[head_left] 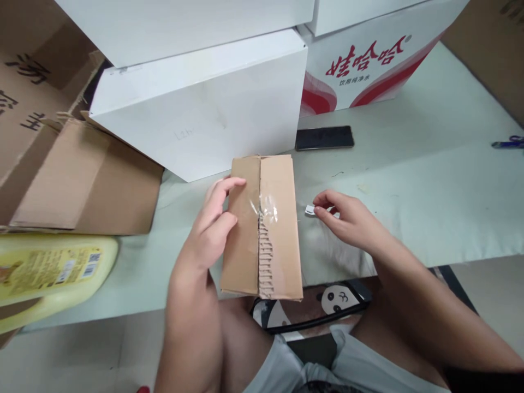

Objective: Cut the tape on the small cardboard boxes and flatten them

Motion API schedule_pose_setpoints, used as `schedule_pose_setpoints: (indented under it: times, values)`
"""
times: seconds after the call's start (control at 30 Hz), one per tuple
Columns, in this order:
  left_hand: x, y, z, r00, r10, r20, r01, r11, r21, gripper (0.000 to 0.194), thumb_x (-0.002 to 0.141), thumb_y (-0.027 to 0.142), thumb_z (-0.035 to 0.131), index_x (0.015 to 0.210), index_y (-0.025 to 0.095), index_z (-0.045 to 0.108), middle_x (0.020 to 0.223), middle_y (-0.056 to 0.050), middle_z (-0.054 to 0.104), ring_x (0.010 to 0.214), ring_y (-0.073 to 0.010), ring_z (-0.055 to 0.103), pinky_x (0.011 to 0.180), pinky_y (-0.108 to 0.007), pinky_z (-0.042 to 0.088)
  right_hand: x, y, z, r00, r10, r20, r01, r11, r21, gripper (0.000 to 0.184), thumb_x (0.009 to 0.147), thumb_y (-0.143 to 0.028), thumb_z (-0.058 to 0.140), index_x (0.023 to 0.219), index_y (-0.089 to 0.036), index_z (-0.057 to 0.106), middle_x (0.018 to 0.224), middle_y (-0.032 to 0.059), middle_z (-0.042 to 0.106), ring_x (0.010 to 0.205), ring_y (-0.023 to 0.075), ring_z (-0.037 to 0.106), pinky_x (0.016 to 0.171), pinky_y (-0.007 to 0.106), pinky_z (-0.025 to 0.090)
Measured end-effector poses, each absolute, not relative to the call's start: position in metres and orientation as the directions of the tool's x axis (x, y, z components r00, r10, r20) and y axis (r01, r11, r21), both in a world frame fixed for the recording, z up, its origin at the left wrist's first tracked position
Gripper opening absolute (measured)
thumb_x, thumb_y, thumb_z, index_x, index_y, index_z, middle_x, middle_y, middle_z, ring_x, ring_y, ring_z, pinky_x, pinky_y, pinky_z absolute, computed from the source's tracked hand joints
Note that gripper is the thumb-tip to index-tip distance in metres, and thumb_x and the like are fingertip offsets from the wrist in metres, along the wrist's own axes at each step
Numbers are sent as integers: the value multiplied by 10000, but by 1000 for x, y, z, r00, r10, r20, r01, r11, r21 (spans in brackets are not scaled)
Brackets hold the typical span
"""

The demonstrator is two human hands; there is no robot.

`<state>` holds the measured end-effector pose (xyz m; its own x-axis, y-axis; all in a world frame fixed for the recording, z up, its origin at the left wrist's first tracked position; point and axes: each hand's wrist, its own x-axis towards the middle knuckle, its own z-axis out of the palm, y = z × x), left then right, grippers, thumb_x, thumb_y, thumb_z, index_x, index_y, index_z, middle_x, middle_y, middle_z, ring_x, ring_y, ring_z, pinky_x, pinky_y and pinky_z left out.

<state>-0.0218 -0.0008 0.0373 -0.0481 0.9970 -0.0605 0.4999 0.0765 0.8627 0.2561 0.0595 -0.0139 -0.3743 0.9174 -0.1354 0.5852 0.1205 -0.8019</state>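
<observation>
A small brown cardboard box (279,185) stands in front of me at the table's edge, with clear tape across its top seam. Torn corrugated card shows along the near half of that seam. My left hand (210,232) holds the box from its left side, thumb and index finger apart with their tips on the top left flap. To the right of the box, apart from it, my right hand (344,218) is closed in a pinch. Between its thumb and fingers sticks out a small white object (309,210), too small to name for sure.
Large white boxes (204,109) stand behind, one with red lettering (366,57). A black phone (325,138) lies before them. An open carton (123,185) and a yellow jug (94,267) are on the left. Blue-handled scissors (510,143) lie far right on the pale green table (434,202).
</observation>
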Motion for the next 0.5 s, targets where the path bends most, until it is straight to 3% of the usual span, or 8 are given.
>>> schedule_pose_setpoints:
  times: [0.13, 0.27, 0.4, 0.5]
  values:
    - [-28, -10, 48, -39, 984, -176, 476, 174, 862, 685, 918, 613, 502, 1524, 293, 492, 1616, -72, 514, 1484, -399, 490, 1202, -586, 479, 256, 59, -11, -374, 917, -137, 583, 117, -804, 263, 909, -466, 527, 939, -225, 628, 932, 100, 751, 840, 244, 682, 767, 406, 551]
    - [-19, -17, 61, -87, 964, -253, 545, 258, 798, 1019, 806, 830, 584, 1621, 248, 391, 1688, -124, 428, 1531, -441, 432, 1248, -637, 404, 256, 58, -10, -394, 910, -131, 575, 133, -807, 259, 915, -457, 533, 938, -221, 636, 924, 96, 753, 828, 238, 681, 765, 398, 550]
    - [-4, -16, 72, -186, 922, -341, 722, 364, 589, 1247, 693, 874, 666, 1684, 239, 252, 1692, -175, 407, 1494, -519, 450, 1215, -726, 383, 256, 58, -11, -411, 901, -137, 578, 141, -803, 242, 926, -437, 534, 940, -220, 640, 908, 89, 751, 830, 237, 684, 747, 389, 545]
    - [7, -15, 75, -244, 903, -354, 764, 404, 503, 1288, 681, 820, 720, 1690, 228, 182, 1696, -199, 379, 1486, -529, 460, 1174, -706, 445, 255, 58, -11, -420, 897, -138, 580, 149, -801, 232, 933, -420, 536, 944, -214, 642, 905, 89, 752, 830, 237, 686, 741, 385, 544]
